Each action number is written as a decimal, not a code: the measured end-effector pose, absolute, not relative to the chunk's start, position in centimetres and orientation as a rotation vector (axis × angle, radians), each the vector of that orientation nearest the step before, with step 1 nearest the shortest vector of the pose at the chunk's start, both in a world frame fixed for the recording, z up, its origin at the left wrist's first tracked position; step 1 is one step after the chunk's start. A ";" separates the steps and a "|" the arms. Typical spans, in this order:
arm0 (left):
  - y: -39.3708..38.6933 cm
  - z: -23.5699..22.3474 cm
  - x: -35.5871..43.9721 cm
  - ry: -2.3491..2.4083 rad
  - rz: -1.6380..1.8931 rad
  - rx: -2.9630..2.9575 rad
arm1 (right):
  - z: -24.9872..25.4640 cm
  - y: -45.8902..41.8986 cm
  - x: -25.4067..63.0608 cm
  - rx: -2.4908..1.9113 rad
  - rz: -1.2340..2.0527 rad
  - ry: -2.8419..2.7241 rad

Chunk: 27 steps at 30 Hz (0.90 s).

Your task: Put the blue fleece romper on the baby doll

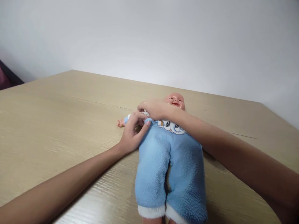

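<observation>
A baby doll lies on its back, its head away from me and its legs toward me. It wears fluffy light-blue overalls with white cuffs and a cartoon face on the bib. My left hand is at the doll's side, thumb and fingers closed on the upper edge of the overalls. Across the doll's chest reaches my right hand, its fingers curled down by the shoulder beside a bit of white cloth. What those fingertips grip is hidden. The doll's small hand sticks out to the left.
The doll lies on a wide light wooden table with a thin seam running across it. Behind the table rises a plain pale wall. A dark and reddish object shows at the far left edge.
</observation>
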<state>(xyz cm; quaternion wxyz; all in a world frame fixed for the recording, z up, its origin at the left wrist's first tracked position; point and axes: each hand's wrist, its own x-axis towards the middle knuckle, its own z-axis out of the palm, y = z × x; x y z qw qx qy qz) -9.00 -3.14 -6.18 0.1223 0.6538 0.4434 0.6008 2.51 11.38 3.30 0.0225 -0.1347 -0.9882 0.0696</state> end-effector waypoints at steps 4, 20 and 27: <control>-3.3 -6.0 -9.2 1.204 1.723 1.946 | 3.6 10.4 3.6 -0.470 0.207 -2.881; -4.2 -7.4 -10.1 1.267 1.937 2.471 | 3.3 9.7 8.1 -0.616 0.802 -2.324; -4.1 -7.6 -10.2 1.078 2.018 2.393 | 3.1 8.9 7.3 -0.577 0.573 -2.462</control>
